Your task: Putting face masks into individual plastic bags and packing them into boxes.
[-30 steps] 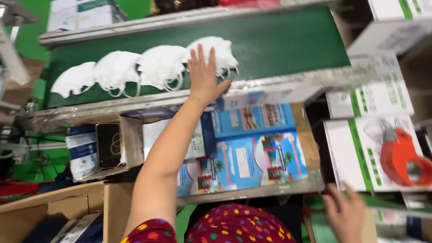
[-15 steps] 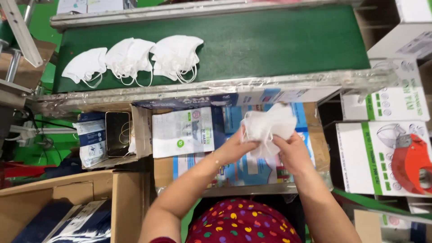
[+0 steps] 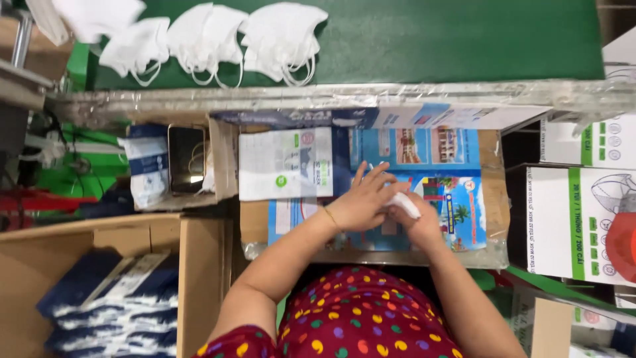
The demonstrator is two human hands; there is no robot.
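At centre frame, the left hand (image 3: pixel 363 202) and right hand (image 3: pixel 417 222) had come together, pressing a white mask (image 3: pixel 404 204) folded small against the printed blue work surface (image 3: pixel 457 199); half a second before it was spread open between them. Both hands were closed on it. More masks (image 3: pixel 218 40) lay upper left on the green belt (image 3: pixel 450 40).

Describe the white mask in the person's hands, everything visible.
The white mask is almost wholly hidden: only a small folded white edge of soft, fabric-like material pokes out between the hands. The left hand lies flat over it, fingers spread, and the right hand grips it from the other side. It is pressed down on the blue printed sheet covering the work surface. Ear loops and overall shape cannot be seen.
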